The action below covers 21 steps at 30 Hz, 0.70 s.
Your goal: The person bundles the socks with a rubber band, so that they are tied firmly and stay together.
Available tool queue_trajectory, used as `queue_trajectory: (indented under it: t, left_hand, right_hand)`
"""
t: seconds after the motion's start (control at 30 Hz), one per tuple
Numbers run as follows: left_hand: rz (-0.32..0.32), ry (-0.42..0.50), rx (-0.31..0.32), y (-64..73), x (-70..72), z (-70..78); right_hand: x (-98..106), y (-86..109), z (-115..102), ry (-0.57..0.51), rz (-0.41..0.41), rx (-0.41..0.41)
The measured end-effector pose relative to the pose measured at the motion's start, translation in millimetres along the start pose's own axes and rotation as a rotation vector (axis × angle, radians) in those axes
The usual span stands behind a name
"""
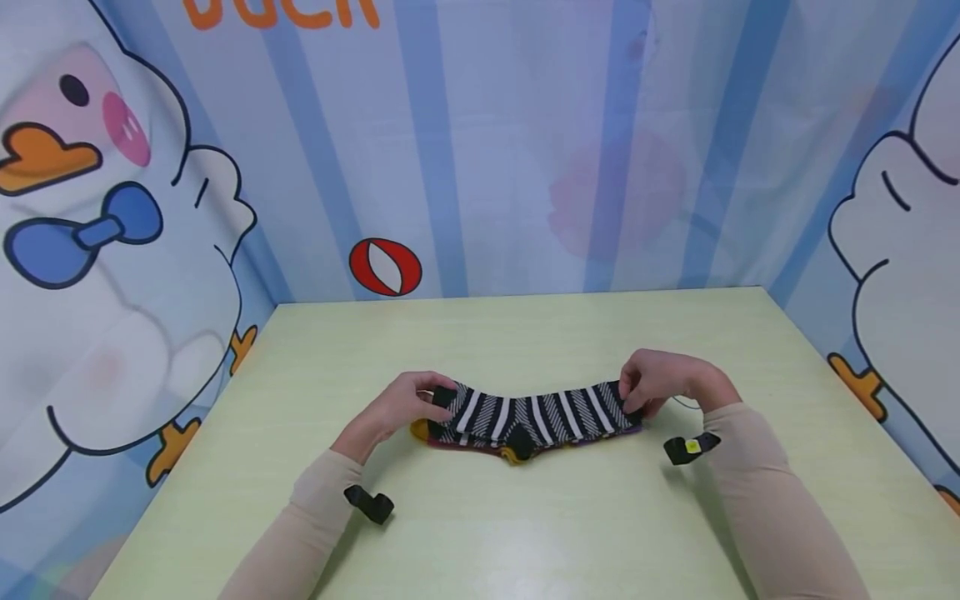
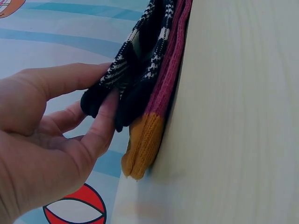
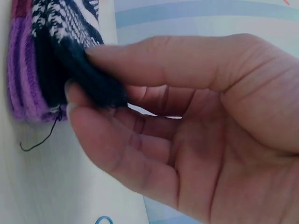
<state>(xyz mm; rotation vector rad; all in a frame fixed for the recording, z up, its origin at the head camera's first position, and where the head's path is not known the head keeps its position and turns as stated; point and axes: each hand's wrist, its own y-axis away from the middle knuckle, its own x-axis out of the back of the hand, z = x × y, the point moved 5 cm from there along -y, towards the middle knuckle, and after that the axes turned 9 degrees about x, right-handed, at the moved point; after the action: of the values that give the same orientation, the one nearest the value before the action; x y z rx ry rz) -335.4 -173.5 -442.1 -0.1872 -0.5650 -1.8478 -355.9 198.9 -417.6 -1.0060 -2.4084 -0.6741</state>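
A black-and-white patterned sock lies stretched sideways across the table, its black heel at the middle of the front edge. Beneath it is a maroon knitted sock with mustard toe and heel and a purple cuff. My left hand pinches the black toe of the patterned sock between thumb and fingers, and the left wrist view shows a second black toe layer beside it. At the other end, my right hand pinches the black cuff. From the lower cuffs hangs a loose dark thread.
The pale wooden table reaches back to a blue-striped backdrop with cartoon ducks at both sides. Small black devices sit on the left sleeve and right sleeve.
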Motion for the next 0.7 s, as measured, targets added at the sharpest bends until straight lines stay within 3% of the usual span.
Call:
queue_trajectory:
  t: [0.7]
  left_hand:
    - [0.031, -0.11, 0.012, 4.5, 3.4, 4.5]
  right_hand:
    - [0.6, -3.3, 7.8, 0.032, 0.016, -0.025]
